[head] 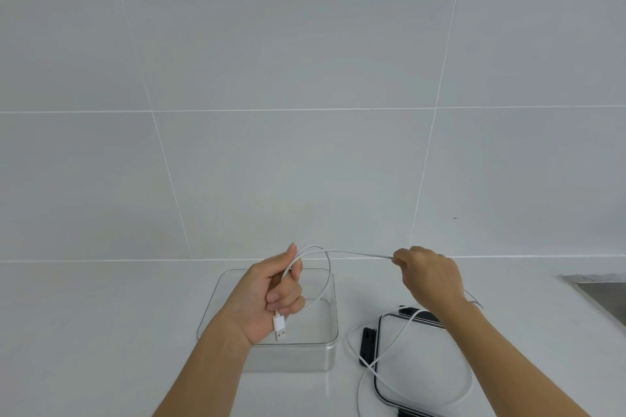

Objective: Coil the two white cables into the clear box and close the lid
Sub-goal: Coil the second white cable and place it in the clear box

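White cable (359, 252) stretches left-right, plug (279, 327) down; left hand (271, 294) grips, right hand (430, 276) pinches it.

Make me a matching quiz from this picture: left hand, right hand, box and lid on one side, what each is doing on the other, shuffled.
1 left hand; 2 right hand; 3 box; 4 lid.
A lies under loose cable; B grips a cable loop; C stands open; D pinches the taut cable.
Pairs: 1-B, 2-D, 3-C, 4-A.
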Tool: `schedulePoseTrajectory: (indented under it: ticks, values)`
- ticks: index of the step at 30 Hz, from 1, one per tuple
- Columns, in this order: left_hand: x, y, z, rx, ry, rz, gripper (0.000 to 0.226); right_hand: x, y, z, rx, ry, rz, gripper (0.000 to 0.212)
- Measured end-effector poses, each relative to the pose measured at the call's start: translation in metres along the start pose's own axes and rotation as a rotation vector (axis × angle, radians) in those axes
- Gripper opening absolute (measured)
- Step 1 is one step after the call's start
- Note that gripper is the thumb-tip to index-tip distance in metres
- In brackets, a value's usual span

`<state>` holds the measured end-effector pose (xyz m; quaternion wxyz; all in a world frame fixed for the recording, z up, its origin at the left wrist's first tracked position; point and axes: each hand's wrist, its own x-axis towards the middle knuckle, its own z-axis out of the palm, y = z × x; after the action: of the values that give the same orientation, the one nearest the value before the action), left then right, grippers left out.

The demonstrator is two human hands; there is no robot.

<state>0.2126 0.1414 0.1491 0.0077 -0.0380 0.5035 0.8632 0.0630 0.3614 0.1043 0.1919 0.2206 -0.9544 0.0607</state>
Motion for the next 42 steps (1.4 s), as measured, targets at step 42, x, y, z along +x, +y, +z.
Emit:
schedulePoseTrajectory:
  ticks: [42]
  values:
    - [0.003, -0.019, 0.015, 0.485, -0.048, -0.052, 0.033, -0.031, -0.082, -0.077, 0.45, 0.26, -0.544, 0.029]
